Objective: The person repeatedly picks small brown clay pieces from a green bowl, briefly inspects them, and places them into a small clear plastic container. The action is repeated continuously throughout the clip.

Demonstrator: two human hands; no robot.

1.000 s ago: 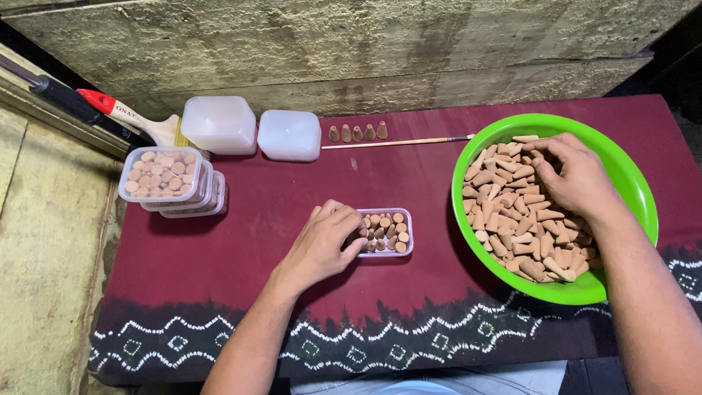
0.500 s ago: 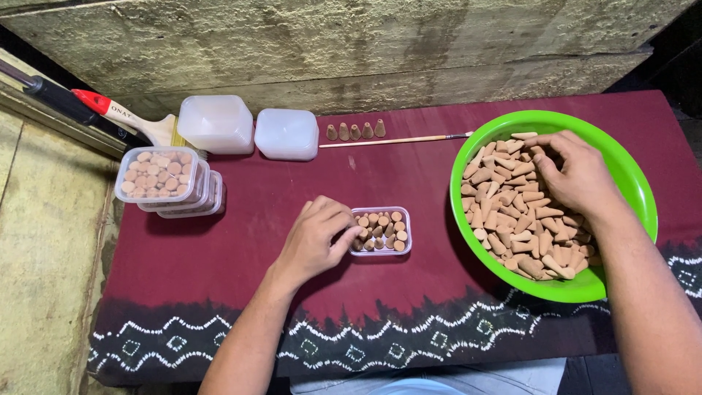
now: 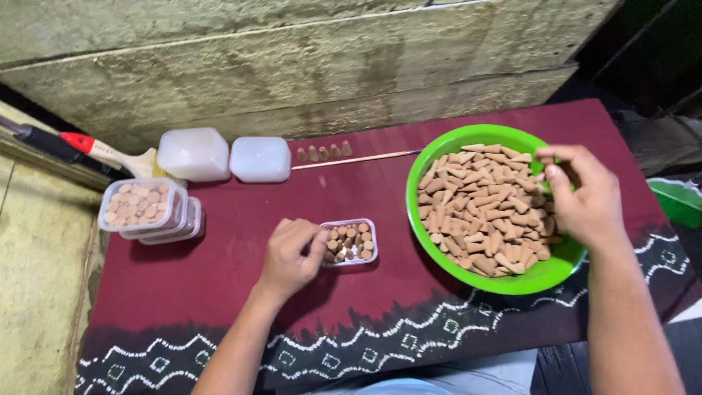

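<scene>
small clear box (image 3: 351, 241) mid-cloth | stacked filled clear boxes (image 3: 142, 207) left | two white lidded tubs (image 3: 194, 153) behind

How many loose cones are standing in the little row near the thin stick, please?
4 loose cones stand in a row on the red cloth, just above the left end of the thin stick, right of the white lids. None seems hidden.
</scene>
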